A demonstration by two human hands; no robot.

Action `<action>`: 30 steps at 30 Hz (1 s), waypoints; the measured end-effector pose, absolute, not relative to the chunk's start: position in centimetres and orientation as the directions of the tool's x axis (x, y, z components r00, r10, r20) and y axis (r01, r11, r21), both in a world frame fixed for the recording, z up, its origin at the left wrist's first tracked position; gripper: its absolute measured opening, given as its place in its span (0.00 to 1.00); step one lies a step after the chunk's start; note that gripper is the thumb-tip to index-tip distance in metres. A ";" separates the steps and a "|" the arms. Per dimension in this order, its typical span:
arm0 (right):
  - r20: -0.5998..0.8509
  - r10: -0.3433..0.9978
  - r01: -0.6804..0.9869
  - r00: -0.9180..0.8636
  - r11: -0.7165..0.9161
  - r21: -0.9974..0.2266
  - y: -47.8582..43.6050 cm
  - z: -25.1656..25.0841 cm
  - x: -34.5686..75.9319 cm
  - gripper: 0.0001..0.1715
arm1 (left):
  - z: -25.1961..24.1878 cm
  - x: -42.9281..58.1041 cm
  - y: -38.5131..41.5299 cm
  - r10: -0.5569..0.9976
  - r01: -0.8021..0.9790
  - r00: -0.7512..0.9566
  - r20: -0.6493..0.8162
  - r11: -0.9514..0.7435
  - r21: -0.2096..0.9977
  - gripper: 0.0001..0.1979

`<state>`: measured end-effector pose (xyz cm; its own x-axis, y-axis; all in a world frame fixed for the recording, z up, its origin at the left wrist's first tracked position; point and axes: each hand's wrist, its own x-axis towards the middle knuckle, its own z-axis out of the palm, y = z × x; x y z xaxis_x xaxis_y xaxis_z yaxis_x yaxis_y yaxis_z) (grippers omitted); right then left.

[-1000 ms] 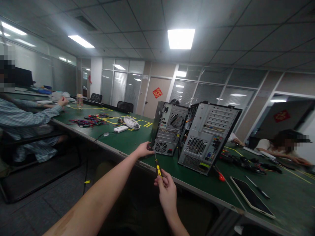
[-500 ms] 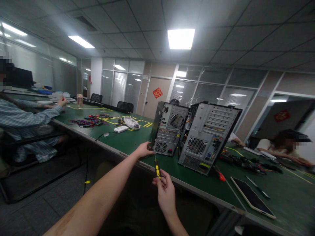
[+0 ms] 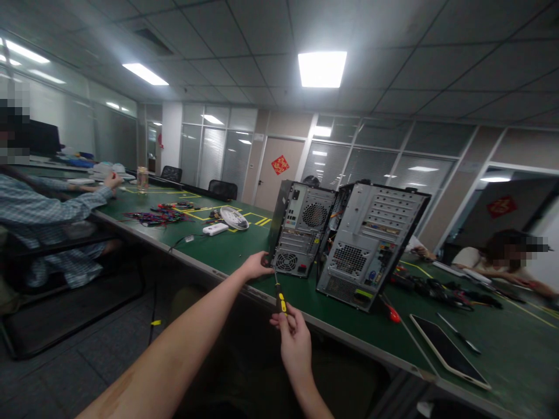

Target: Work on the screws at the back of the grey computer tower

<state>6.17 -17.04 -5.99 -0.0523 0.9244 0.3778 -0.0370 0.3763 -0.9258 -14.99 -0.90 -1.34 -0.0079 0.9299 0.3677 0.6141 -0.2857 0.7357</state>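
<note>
A yellow-and-black screwdriver (image 3: 280,298) is held by its handle end in the fingers of my right hand (image 3: 296,340). Its thin shaft points up toward the lower left corner of the smaller computer case (image 3: 301,233), which stands with its back panel facing me. At that corner is my left hand (image 3: 257,266), thumb and fingers curled close to the screwdriver's tip. Whatever they pinch there is dark and too small to make out. The tip itself is partly hidden by the left thumb. A larger computer case (image 3: 349,259) stands tilted just to the right.
On the green table (image 3: 209,256) lie a bundle of coloured wires (image 3: 161,215), a white power strip (image 3: 215,229) and a round white dish (image 3: 234,218). To the right are a red-handled tool (image 3: 393,314), black cables (image 3: 441,291) and a tablet (image 3: 449,352). People sit at both sides.
The screwdriver's handle has turned a little and tilted slightly right in my right hand. My left hand stays at the case corner.
</note>
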 end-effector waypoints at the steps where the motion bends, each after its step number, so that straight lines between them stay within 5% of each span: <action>1: 0.384 0.922 -0.034 -0.052 0.382 -0.923 -17.0 -6.1 6.2 0.31 | -1.3 -15.0 -0.9 0.930 0.614 -0.009 0.369 -0.286 0.736 0.40; 11: 0.514 0.857 0.133 -0.033 0.513 -0.848 -16.5 -7.0 6.6 0.23 | -1.3 -14.9 -0.9 0.926 0.624 -0.014 0.377 -0.286 0.727 0.39; 22: 0.395 0.918 0.042 -0.024 0.396 -0.917 -16.9 -6.6 6.4 0.26 | -1.3 -14.9 -0.9 0.929 0.614 -0.009 0.369 -0.286 0.735 0.40; 30: 0.480 0.876 0.091 -0.046 0.482 -0.871 -17.1 -6.3 6.4 0.23 | -1.1 -14.9 -1.1 0.930 0.618 -0.014 0.367 -0.281 0.734 0.39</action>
<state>6.40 -17.06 -6.26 -0.0460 0.8760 0.4802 0.0906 0.4824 -0.8713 -14.92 -1.06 -1.14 -0.0142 0.9300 0.3674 0.6183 -0.2806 0.7342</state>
